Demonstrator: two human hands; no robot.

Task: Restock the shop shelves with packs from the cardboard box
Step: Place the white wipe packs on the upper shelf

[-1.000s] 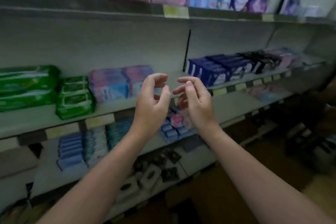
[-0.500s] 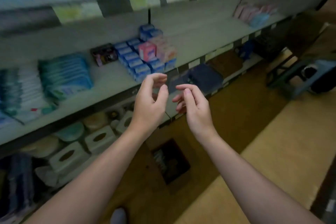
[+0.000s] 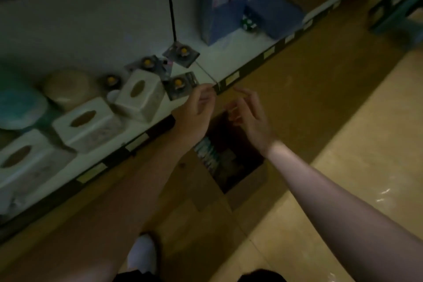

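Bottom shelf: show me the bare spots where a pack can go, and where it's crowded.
The barest patch of the bottom shelf is the white strip between the dark carded packs and the tall blue pack, reaching the front edge. Left of it is crowded: tissue boxes, round tubs and more cards sit close together.

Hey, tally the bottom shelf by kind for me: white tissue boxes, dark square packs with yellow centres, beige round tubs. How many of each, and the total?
White tissue boxes: 3
Dark square packs with yellow centres: 4 (one partly hidden behind a tissue box)
Beige round tub: 1
Total: 8
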